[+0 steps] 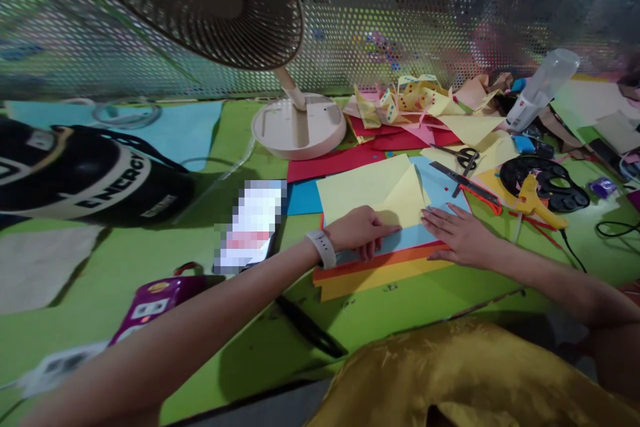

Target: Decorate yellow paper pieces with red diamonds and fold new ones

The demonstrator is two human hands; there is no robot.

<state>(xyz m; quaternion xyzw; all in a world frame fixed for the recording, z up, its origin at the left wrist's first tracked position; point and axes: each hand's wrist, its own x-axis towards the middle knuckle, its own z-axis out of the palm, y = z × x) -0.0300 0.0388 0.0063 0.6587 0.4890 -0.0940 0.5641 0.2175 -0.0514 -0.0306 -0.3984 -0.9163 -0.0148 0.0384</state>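
The person sits at a green mat (150,260) covered with craft material; both hands are pressed flat on a pale yellow sheet of paper (373,190) that has one corner folded over toward the middle; the left hand (361,231), with a white watch (323,248) on the wrist, lies on the near edge of the sheet with the fingers stretched together, not closed around anything; the right hand (460,235) lies just beside it, fingers also flat and slightly spread, touching the fold and the light blue sheet (440,190) under it; the yellow sheet rests on top of a small stack of coloured paper, blue, then orange (380,263) and darker yellow (385,278), in the middle of the mat in front of the person; behind the stack stands a table fan (300,123) with its round cream base; to the right of the sheets there are black scissors (463,157), a yellow glue gun (537,203) and a heap of cut paper scraps (425,103); to the left of the hands lies a phone (250,227), and further left a black helmet (85,173); a black pen (310,328) lies near the left forearm.
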